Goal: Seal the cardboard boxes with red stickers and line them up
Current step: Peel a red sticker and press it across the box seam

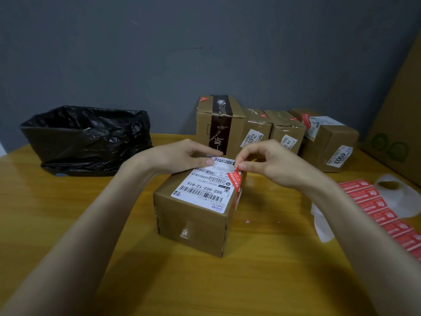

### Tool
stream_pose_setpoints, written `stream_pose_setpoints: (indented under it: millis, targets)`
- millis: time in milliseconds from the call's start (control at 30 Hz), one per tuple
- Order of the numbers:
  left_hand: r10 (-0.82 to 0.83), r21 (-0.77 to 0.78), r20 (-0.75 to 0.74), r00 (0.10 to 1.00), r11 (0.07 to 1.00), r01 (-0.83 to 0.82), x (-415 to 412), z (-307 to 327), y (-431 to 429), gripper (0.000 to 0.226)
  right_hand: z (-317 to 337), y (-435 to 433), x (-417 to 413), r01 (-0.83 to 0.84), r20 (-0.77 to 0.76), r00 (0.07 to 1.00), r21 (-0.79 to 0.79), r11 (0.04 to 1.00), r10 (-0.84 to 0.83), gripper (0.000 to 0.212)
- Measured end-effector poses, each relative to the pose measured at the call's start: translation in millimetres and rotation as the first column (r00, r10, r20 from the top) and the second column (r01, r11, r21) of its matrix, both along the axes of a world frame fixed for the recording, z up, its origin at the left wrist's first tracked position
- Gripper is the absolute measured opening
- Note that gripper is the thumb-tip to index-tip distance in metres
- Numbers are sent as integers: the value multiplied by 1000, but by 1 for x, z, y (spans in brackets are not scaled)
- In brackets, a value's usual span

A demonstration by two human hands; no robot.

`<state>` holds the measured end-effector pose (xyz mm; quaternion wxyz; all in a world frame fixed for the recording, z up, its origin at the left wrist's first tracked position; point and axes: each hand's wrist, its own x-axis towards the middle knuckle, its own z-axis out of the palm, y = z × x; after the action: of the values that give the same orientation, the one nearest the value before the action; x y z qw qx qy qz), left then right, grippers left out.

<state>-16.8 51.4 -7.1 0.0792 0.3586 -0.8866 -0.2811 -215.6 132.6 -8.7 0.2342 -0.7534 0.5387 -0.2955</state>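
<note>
A cardboard box (pixel 193 222) with a white shipping label stands in the middle of the wooden table (pixel 250 281). A red sticker (pixel 235 180) lies over its top right edge. My right hand (pixel 271 165) pinches the sticker's far corner between thumb and fingers. My left hand (pixel 182 156) rests on the box's far end, thumb flat on the label. Several sealed boxes stand in a row at the back, the tallest (pixel 218 124) on the left and one marked 4003 (pixel 330 142) on the right. A strip of red stickers (pixel 387 215) runs along the right.
A bin lined with a black bag (pixel 86 140) sits at the back left. White backing paper (pixel 396 197) curls beside the sticker strip. A large cardboard sheet (pixel 401 124) leans at the far right. A tiny red scrap (pixel 248 221) lies beside the box.
</note>
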Motion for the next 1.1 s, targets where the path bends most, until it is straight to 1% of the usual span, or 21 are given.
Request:
stream_pose_setpoints:
  millis: [67, 133, 267, 333, 400, 500, 633, 700, 733, 767, 867, 900, 1000, 1100]
  targets:
    - [0, 2, -5, 1000, 1000, 0, 0, 0, 0, 41, 0, 0, 3, 19, -21, 1000, -17, 1000, -19, 21]
    - [4, 2, -5, 1000, 1000, -4, 0, 0, 0, 41, 1, -1, 6, 48, -82, 995, -58, 997, -52, 23]
    - [7, 7, -1, 1000, 1000, -7, -1, 0, -1, 42, 4, 2, 15, 89, -230, 966, -139, 986, -120, 12]
    - [11, 7, -4, 1000, 1000, -11, -1, -1, -1, 42, 5, 3, 18, 114, -243, 958, -161, 980, -151, 9]
    - [15, 10, -13, 1000, 1000, -15, -1, -1, 0, 42, 7, 5, 20, 125, -223, 962, -150, 981, -156, 7]
    - [16, 11, -14, 1000, 1000, -16, -1, -1, -1, 42, 10, 9, 22, 113, -233, 963, -95, 989, -133, 21]
    - [9, 9, -18, 1000, 1000, -9, -1, 0, 0, 42, 14, 13, 28, 133, -223, 962, -112, 985, -156, 38]
    - [15, 13, -18, 1000, 1000, -14, -1, -1, -1, 43, 15, 13, 30, 175, -211, 958, -109, 978, -195, 44]
    - [19, 15, -18, 1000, 1000, -18, -1, -1, 0, 43, 16, 13, 29, 204, -202, 954, -97, 974, -220, 42]
    - [20, 15, -18, 1000, 1000, -19, -1, -1, -1, 43, 16, 13, 29, 230, -201, 949, -82, 970, -242, 37]
    - [7, 1, 3, 1000, 1000, -7, -1, -1, -1, 42, 16, 12, 25, 277, -226, 933, -40, 960, -279, 9]
    - [4, 3, 5, 1000, 1000, -4, -1, 0, 0, 42, 16, 12, 24, 288, -213, 934, -27, 957, -287, 4]
    - [5, 12, 3, 1000, 1000, -5, -1, 0, 0, 42, 16, 11, 26, 326, -186, 927, -28, 945, -325, 6]
    - [15, 26, -7, 1000, 1000, -14, -1, 1, 1, 42, 12, 11, 32, 350, -227, 908, -55, 935, -353, 13]
